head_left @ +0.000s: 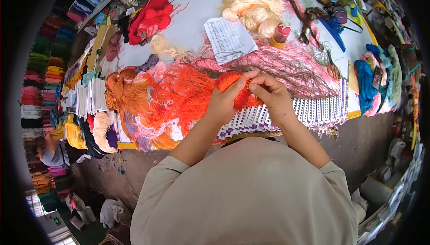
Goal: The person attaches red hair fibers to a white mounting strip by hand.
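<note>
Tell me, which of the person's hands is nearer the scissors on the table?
Right. The right hand pinches orange yarn a short way left of the scissors; the left hand holds the yarn farther from them.

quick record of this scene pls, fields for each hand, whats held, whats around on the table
left hand: grips orange yarn bundle
right hand: fingers pinch strands at the bundle's end
in front: loose orange yarn, pink threads
table: printed sheet, blond yarn, red yarn, scissors
near edge: white card strips
</note>
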### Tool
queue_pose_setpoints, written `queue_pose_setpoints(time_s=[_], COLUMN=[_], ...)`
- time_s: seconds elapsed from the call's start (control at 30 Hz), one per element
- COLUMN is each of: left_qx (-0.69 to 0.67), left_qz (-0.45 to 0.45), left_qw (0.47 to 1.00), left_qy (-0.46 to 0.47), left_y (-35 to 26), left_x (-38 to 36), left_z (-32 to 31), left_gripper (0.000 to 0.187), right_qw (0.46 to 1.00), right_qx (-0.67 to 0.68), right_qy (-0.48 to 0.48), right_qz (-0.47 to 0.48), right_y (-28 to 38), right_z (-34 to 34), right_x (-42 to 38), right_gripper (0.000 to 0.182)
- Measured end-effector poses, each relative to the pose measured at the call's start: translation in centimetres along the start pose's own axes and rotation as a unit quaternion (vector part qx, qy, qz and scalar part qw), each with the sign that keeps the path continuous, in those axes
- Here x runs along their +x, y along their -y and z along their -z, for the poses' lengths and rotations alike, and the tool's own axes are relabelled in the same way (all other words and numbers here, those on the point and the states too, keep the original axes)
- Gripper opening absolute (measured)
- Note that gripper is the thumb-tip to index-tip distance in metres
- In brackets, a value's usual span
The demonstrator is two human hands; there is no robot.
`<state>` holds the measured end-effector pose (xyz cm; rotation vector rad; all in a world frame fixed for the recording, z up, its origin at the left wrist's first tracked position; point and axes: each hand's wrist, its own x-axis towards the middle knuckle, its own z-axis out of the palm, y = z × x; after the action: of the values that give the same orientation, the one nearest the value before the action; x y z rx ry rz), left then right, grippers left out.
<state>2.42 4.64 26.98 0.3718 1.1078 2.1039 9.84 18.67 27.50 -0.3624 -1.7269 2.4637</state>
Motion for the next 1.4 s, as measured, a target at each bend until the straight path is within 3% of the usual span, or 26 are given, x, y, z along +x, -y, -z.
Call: queue_pose_setpoints(time_s=[0.03, 0.27, 0.5, 0.77, 1.0, 1.07, 1.13, 1.3, 1.4], left_qx=[0.03, -0.026, 0.12, 0.016, 0.056, -0.063, -0.077, -0.042, 0.051], left_qz=[-0.019, 0.029, -0.024, -0.024, -0.034, 0.009, 0.019, 0.054, 0.006], left_qw=[0.999, 0.999, 0.992, 0.999, 0.997, 0.998, 0.997, 0.997, 0.999], left_qy=[-0.01, -0.003, 0.013, -0.031, -0.036, 0.001, -0.011, 0.024, 0.013], left_y=[0.0, -0.4, 0.3, 0.4, 0.1, -0.2, -0.1, -0.2, 0.1], left_x=[0.1, 0.1, 0.5, 1.2, 1.3, 1.1, 1.2, 1.4, 1.5], left_z=[0.0, -1.0, -2.0, -2.1, -1.7, -1.1, -1.0, -0.8, -1.0], left_gripper=[0.041, 0.04, 0.038, 0.03, 0.035, 0.04, 0.043, 0.049, 0.044], right_qw=[0.998, 0.994, 0.999, 0.989, 0.985, 0.969, 0.969, 0.998, 0.998], right_qx=[0.049, 0.093, -0.002, 0.129, 0.158, 0.226, 0.228, -0.036, -0.02], right_qy=[-0.014, -0.044, -0.046, -0.054, -0.047, -0.059, -0.05, -0.027, -0.031], right_qz=[-0.034, -0.028, -0.003, -0.038, -0.057, -0.082, -0.076, -0.044, -0.04], right_y=[0.2, 0.9, 0.6, 0.6, 0.9, 1.8, 1.0, 0.9, 0.6], right_z=[-0.1, 0.1, 0.5, 0.7, 1.0, 0.8, 1.3, 0.9, 1.0], right_x=[-0.1, -0.5, -0.6, -0.4, 0.2, 0.3, 0.5, 0.6, 0.6], right_gripper=[0.006, 0.011, 0.01, 0.006, 0.006, 0.008, 0.011, 0.007, 0.004])
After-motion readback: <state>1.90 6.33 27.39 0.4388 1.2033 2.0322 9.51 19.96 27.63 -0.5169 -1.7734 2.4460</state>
